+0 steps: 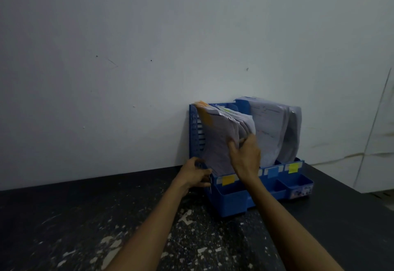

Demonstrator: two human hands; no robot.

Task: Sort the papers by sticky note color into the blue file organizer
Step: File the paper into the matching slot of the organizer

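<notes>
The blue file organizer (231, 198) stands on the dark table against the white wall. Its slots hold upright stacks of white papers. The leftmost stack (217, 143) carries orange sticky notes at its top corner; the stacks to the right (275, 130) lean rightward. Orange (228, 180), blue (272, 172) and yellow (293, 167) sticky notes label the front rail. My left hand (195, 173) grips the organizer's front left corner. My right hand (245, 155) pinches the lower edge of the papers in the left slots.
The dark table (85, 217) has chipped, speckled paint and runs to the wall. Small open front compartments (298, 183) sit along the organizer's front. A white panel (377, 143) stands at the far right behind the table.
</notes>
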